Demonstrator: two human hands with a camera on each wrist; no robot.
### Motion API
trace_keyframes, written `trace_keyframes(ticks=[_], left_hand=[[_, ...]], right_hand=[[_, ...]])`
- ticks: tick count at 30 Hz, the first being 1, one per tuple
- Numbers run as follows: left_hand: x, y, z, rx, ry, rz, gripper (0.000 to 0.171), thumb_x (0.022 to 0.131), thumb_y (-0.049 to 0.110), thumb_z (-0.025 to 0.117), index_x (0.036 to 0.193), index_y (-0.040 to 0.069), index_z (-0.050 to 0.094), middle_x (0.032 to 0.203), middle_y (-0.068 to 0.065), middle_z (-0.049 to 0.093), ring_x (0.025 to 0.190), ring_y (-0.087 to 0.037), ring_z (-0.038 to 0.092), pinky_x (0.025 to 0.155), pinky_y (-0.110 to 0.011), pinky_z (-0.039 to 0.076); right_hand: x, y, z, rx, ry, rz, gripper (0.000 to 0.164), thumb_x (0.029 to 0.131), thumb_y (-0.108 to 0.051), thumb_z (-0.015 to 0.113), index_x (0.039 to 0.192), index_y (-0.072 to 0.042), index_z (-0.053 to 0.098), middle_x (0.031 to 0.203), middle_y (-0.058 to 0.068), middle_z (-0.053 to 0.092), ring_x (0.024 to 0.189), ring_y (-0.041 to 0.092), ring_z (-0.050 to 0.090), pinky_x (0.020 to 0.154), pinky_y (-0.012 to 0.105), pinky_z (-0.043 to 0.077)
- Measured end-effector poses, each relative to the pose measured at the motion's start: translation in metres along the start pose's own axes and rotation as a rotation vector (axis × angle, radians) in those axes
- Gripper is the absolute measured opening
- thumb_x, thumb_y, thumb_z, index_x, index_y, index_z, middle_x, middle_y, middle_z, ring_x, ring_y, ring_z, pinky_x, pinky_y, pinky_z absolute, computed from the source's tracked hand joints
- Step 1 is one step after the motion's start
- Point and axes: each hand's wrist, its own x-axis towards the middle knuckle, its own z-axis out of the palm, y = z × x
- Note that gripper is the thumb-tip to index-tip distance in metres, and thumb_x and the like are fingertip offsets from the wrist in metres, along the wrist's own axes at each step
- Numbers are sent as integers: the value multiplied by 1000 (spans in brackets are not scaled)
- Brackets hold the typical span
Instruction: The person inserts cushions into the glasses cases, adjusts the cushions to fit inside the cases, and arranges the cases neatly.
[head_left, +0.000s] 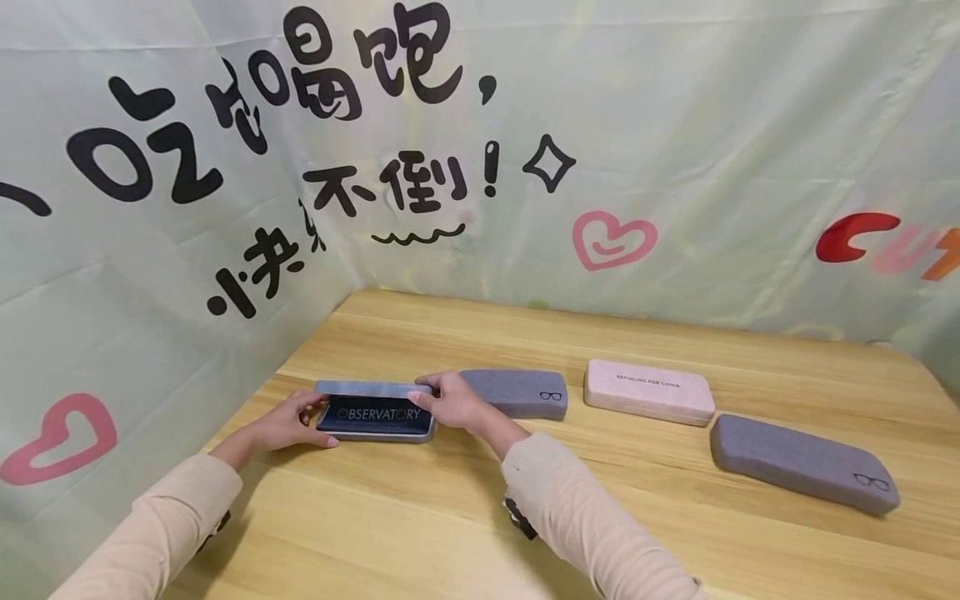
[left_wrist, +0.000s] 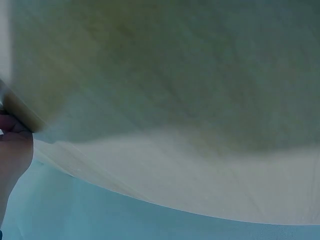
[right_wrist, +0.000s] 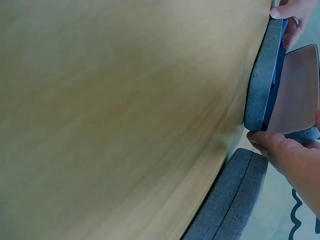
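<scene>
A blue-grey glasses case (head_left: 375, 388) lies on the table with its lid partly raised. Inside it is a dark piece with the word OBSERVATORY (head_left: 378, 414) printed on it. My left hand (head_left: 283, 425) grips the case's left end, thumb at the front edge. At the right end my right hand (head_left: 456, 402) holds the lid, its thumb on the lid's front edge. In the right wrist view the raised lid (right_wrist: 298, 92) shows a pale lining. Only part of my left hand (left_wrist: 15, 155) shows in the left wrist view, at a dark corner of the case.
Just right of the right hand lies a grey-blue glasses case (head_left: 517, 393) with a glasses mark. Further right are a pink case (head_left: 648, 392) and another grey case (head_left: 802, 462). The wooden table (head_left: 360, 533) meets printed cloth walls (head_left: 712, 150) at the back and left.
</scene>
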Motion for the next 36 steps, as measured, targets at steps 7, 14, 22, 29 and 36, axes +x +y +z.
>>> trace_keyframes(ticks=[7,14,22,29,36], left_hand=[[-1,2,0,4,-6,-19,88,70,31,80,132,-13,38,118,-24,39,97,-27,39,81,-34,37],[0,1,0,3,-5,-15,72,70,31,80,124,-6,49,115,-22,40,95,-26,39,79,-33,36],[1,-1,0,-15,11,14,58,69,28,81,113,0,55,109,-19,40,90,-23,36,75,-31,34],[1,-1,0,-28,22,37,56,68,26,81,111,1,56,106,-17,42,92,-23,35,75,-30,32],[2,-3,0,-39,13,38,58,69,26,81,115,2,56,107,-16,41,94,-23,34,76,-29,32]], right_hand=[[-1,0,-2,-54,-17,-17,43,93,-18,56,130,3,50,107,17,61,66,10,41,64,21,38],[-2,0,-4,-55,-53,-11,45,93,-20,55,133,0,48,56,-4,38,45,7,29,50,19,33],[-4,3,-5,-97,-55,-78,44,93,-19,55,131,2,49,48,-5,30,43,8,28,48,19,31],[-5,3,-2,-110,-48,-81,43,93,-20,57,131,-1,51,50,-4,33,43,8,28,46,20,30],[-8,5,-3,-123,-49,-123,43,92,-19,57,131,-1,50,49,-5,30,44,8,28,47,19,30]])
